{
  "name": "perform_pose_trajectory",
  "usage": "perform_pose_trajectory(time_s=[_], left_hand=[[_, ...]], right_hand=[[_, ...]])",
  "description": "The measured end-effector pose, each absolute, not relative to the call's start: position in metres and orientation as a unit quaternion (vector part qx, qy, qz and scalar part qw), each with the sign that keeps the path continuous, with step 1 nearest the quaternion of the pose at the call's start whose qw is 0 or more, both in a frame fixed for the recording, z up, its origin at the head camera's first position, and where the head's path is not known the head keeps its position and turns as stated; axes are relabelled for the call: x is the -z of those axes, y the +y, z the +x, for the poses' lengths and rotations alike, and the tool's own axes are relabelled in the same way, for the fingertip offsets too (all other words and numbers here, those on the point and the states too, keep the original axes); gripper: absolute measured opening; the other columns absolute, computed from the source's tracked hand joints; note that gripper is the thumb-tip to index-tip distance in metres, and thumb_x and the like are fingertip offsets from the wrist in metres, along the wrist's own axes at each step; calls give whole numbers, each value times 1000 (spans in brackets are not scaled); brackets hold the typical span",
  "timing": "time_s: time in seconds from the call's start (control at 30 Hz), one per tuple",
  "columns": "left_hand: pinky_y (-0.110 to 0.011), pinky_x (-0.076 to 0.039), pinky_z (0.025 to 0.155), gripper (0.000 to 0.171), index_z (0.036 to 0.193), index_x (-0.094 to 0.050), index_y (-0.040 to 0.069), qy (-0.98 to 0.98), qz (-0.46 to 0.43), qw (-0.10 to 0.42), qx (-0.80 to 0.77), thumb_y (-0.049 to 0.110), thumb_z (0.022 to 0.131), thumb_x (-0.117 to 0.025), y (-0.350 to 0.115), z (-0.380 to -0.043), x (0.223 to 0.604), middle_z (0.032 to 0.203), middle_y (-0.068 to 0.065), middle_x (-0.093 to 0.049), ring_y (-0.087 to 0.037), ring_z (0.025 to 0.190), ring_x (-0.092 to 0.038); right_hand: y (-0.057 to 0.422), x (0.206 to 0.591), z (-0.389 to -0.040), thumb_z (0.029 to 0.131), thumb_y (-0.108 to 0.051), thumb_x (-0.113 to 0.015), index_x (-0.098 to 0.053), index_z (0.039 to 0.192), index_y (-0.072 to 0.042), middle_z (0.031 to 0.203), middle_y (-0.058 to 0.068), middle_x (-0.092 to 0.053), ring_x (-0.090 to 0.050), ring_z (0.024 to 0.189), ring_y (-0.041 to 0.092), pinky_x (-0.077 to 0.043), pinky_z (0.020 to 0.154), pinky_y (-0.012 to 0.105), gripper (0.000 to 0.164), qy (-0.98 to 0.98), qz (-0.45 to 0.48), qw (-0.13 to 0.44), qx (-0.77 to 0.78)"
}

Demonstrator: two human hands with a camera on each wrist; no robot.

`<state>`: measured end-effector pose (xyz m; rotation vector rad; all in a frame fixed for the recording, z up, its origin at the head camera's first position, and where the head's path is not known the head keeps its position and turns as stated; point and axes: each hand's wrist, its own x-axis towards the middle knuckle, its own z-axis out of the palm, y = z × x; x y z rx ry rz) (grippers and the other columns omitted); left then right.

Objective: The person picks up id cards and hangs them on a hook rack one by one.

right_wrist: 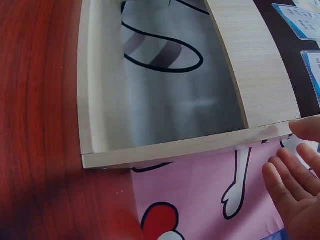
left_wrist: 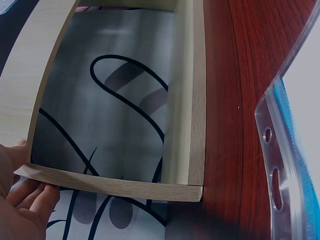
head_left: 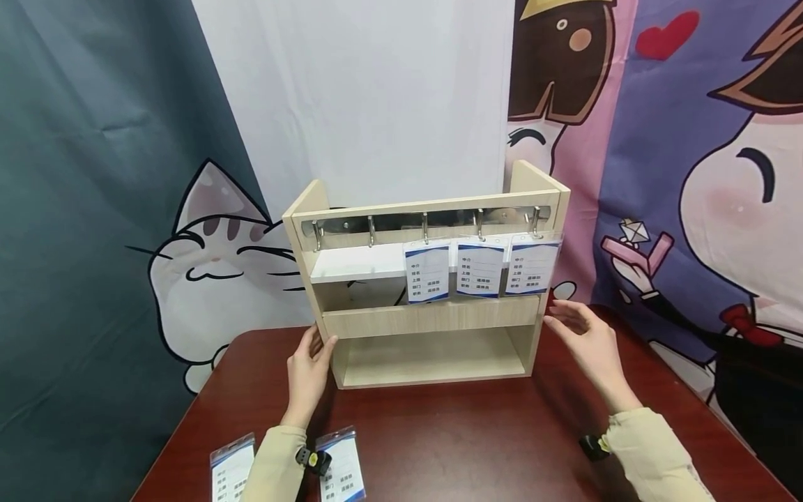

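Observation:
A pale wooden shelf rack (head_left: 433, 318) stands upright on the table. Several metal hooks (head_left: 371, 230) line its upper strip. Three clear-sleeved badges (head_left: 426, 273) hang side by side from the hooks on the right. At the rack's left side panel, my left hand (head_left: 309, 366) holds the edge, thumb in front and bent fingers (left_wrist: 42, 200) on the outer face. My right hand (head_left: 586, 345) is beside the right panel, fingers loosely spread. In the right wrist view its thumb is by the panel's edge, and the other fingers (right_wrist: 287, 175) stand apart from the wood.
Two more badges, one left badge (head_left: 231, 470) and one right badge (head_left: 341, 466), lie on the red-brown table (head_left: 452, 432) near my left forearm, which partly covers them. A white cloth (head_left: 389, 90) and printed cartoon curtains (head_left: 659, 139) hang behind the table.

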<state>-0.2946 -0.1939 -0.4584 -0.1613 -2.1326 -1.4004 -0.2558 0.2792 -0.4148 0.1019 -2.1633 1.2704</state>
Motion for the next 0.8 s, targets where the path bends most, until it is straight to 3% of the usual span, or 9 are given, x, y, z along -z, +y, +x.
perform_pose_trajectory(time_s=[0.47, 0.8], left_hand=[[-46, -54, 90, 49, 137, -57, -1, -796, -60, 288, 529, 20, 96, -72, -189, -293, 462, 126, -29, -63, -40, 115, -64], [-46, -54, 90, 47, 136, -58, -1, -796, -60, 296, 525, 21, 96, -71, -191, -297, 458, 126, -27, -64, -39, 115, -64]], right_hand=[[282, 425, -250, 92, -20, -77, -69, 124, -6, 110, 17, -73, -61, 93, -14, -46, 81, 5, 36, -821, 22, 312, -477], [275, 432, -252, 93, -17, -76, -67, 126, -2, 108, 13, -74, -67, 86, -4, -55, 72, 13, 38, -798, 19, 286, -531]])
